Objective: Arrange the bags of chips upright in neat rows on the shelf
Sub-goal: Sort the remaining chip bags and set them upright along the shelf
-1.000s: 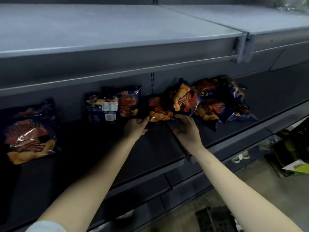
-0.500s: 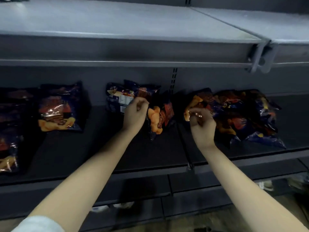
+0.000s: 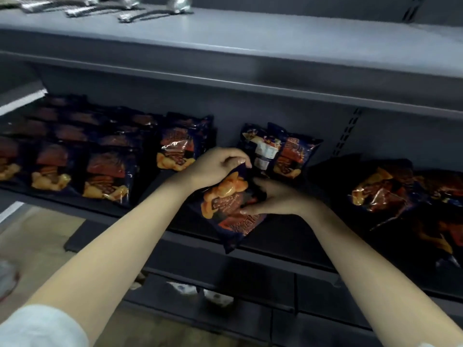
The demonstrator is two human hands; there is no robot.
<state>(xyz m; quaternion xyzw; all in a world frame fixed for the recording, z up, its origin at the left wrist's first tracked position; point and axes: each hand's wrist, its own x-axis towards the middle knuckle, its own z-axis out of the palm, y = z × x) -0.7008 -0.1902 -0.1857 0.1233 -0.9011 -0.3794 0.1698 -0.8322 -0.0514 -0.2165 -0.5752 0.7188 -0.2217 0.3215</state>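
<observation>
Both of my hands hold one dark blue chip bag (image 3: pixel 229 206) with orange chips printed on it, upside down and tilted, over the front of the dark shelf (image 3: pixel 288 236). My left hand (image 3: pixel 215 166) pinches its upper edge. Lower on the bag's right side, my right hand (image 3: pixel 273 199) grips it. Behind them two bags (image 3: pixel 280 151) lean against the back wall, one showing its label side. Left of those, a single bag (image 3: pixel 180 146) stands upright, then rows of upright bags (image 3: pixel 75 151). A loose pile of bags (image 3: pixel 406 196) lies on the right.
A grey upper shelf (image 3: pixel 250 43) overhangs the chip shelf, with silvery packets (image 3: pixel 105 6) at its far back. A slotted upright (image 3: pixel 348 131) runs down the back wall. Lower dark shelves (image 3: pixel 225 291) and brown floor (image 3: pixel 37 241) lie below.
The view has swung left, showing the upright rows. Both hands have come together on one bag and drawn it toward the shelf's front edge; before, each hand touched a separate bag.
</observation>
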